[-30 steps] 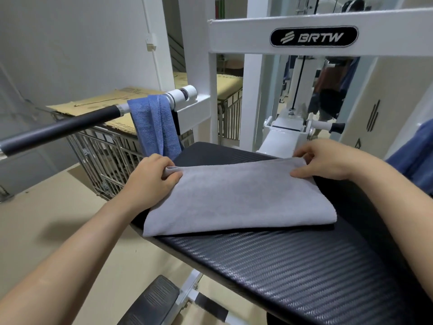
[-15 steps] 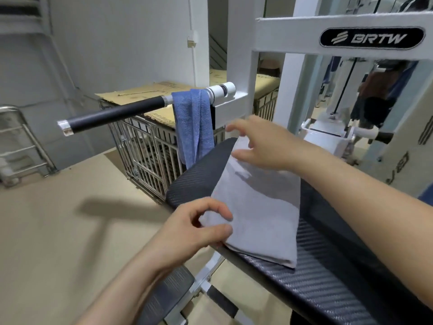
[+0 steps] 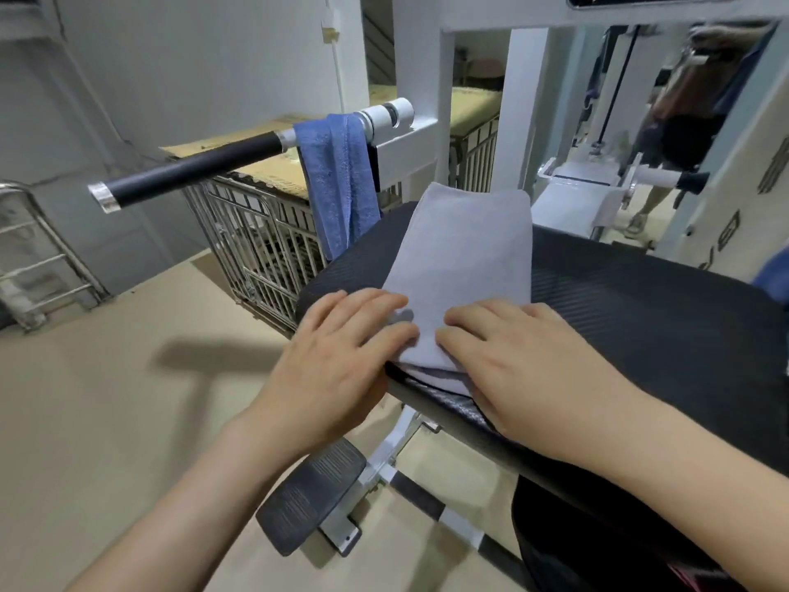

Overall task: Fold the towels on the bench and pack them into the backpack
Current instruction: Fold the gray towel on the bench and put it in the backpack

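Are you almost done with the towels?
Not yet. The grey towel lies folded into a strip on the bench, and the left hand and right hand press its near end flat. The blue towel hangs over the bar, not folded. Neither is packed yet.

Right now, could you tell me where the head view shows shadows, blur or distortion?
Head view: the left hand casts a small shadow on the grey towel; a broad shadow lies on the floor; the person at upper right is blurred.

The left hand (image 3: pixel 337 365) and right hand (image 3: pixel 529 369) are seen bare; both forearms are shown unclothed up to the lower frame edge.
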A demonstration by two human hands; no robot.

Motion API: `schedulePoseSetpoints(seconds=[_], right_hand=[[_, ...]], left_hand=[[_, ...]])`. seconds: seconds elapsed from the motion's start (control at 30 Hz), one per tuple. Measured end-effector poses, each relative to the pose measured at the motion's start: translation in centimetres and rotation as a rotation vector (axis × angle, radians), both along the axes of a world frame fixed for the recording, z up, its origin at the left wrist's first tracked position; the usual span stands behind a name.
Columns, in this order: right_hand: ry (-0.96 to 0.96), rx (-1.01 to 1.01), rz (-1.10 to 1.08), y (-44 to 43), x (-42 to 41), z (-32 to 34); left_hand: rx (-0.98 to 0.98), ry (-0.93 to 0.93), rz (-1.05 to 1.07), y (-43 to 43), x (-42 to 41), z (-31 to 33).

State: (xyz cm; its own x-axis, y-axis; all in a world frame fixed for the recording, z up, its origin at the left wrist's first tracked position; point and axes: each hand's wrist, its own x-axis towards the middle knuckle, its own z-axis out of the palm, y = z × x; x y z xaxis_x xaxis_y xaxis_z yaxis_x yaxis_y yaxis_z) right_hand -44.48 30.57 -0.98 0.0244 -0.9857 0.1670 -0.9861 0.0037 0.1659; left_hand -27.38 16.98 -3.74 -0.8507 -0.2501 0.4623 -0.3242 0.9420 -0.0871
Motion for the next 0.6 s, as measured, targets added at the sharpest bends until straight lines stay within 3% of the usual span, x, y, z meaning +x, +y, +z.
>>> schedulePoseSetpoints(seconds=[0.13,0.4,0.53,0.6], right_hand=[[-0.013,-0.129,-0.068,1.1,0.4,-0.2],[-0.211,-0.338,-0.112,3.1,1.5,-2.4],[-0.355,-0.299,-0.134,5.6,3.8,-1.1],[-0.248,-0.190,-0.160,6.4,5.3,-0.9]], left_hand=[[0.014,-0.128,-0.109,0.3,-1.0,0.0],[0.142,-0.086,-0.172,0.7,-0.3,-0.1],[0.137,-0.041,-0.232,1.7,1.1,0.9],[0.193,-0.008,-0.218,1.8,1.6,1.6]])
